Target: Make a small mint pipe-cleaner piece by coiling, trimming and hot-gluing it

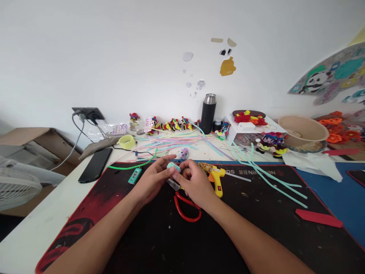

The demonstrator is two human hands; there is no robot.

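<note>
Fingers of the left hand point(152, 178) and right hand point(197, 183) pinch one mint-green piece point(173, 166) between their tips, nearly closed. Nearby lie one yellow glue gun point(218, 182) and one pair of red-handled scissors point(182, 215).

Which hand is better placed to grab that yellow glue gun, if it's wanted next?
Probably the right hand: the glue gun lies close beside it, while the left hand is farther away. Both have fingers at the mint piece, though.
</note>
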